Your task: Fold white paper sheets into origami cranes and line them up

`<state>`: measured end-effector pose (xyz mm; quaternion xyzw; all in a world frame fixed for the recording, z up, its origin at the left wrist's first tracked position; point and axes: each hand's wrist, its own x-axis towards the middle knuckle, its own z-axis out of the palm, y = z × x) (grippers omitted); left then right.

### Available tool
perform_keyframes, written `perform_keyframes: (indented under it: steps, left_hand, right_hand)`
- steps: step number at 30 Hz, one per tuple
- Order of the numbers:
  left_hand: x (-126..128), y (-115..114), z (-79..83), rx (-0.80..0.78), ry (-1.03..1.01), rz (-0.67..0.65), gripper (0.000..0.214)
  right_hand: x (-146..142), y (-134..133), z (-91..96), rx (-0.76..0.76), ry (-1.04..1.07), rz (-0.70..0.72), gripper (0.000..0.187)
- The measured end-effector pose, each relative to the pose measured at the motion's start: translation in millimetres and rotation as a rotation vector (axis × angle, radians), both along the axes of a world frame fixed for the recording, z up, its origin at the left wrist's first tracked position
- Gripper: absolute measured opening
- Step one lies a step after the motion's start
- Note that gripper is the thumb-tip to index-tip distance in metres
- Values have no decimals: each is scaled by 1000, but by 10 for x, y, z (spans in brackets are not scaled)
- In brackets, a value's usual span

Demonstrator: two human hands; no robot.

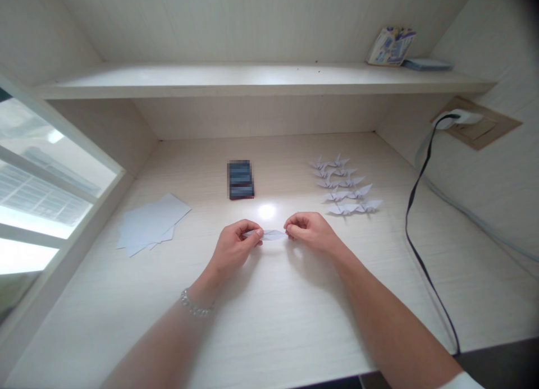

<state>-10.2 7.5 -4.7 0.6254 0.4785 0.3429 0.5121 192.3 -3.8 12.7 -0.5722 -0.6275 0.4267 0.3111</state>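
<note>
Head view.

Item 1: folded paper pc. (273, 235), white, narrow, approx. mid worktop (269, 316), betw. the two hands, well in from front edge. Resting on worktop or just above: can't tell.

Item 2: L. hand (236, 244). Grip: thumb & fingers pinched on L. end of pc., no gap seen. Bracelet (196, 309) at wrist.

Item 3: R. hand (314, 232). Grip: thumb & index drawn tog. at R. tip of pc., apparently nipping it lightly.

Item 4: paper birds (334, 184), white, in paired rows, twd. back R. corner.

Item 5: loose sheets (154, 223), overlapping, nr. L. edge.

Item 6: dark object (240, 179), nr. back edge, L. of ctr.

Item 7: black cord (407, 220), from wall socket (484, 131) down R. side to front edge.

Handling (judgement): step looks like fine shaping of a fold. Best w/ L. hand as steady anchor, R. working only the tip; line up edges before pressing; light pressure, thin pts. crumple easily.

Obscured: both ends of pc. behind fingers; fold layers too small to read; dark object pixelated, ID n/a; R. sleeve cut off at bottom; bird details faint, white on pale.
</note>
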Motion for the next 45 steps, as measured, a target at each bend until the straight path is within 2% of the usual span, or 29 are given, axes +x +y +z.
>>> perform_keyframes:
  steps: [2,4,7,14,22,26,31,34,40,45]
  left_hand:
    - [3,5,-10,6,-12,12,21]
    - [28,-4,-11,8,-33,1,22]
    - [70,-36,18,14,-32,-53,21]
    - [51,-56,118,106,129,-184,16]
    - [0,-4,74,9,113,-224,17]
    - [-67,28,66,-26,90,-209,14]
    - [-116,63,67,-28,34,-104,11]
    - [-49,22,64,6,25,-34,16]
    - [25,-48,76,63,71,-120,19]
    - [-53,26,43,19,56,-52,15]
  right_hand:
    - [-36,-13,5,16,94,-20,15]
    - [-98,-41,13,48,113,26,16]
    - [-171,-79,24,77,48,79,15]
    - [-136,-81,32,82,-41,197,12]
    - [-116,-69,24,9,12,170,14]
    - [-40,-34,16,0,46,146,13]
    - [81,11,27,41,133,-6,14]
    - [31,-17,58,80,50,36,15]
    - [-112,-73,84,161,-67,137,15]
    - [-57,-35,57,145,-43,95,15]
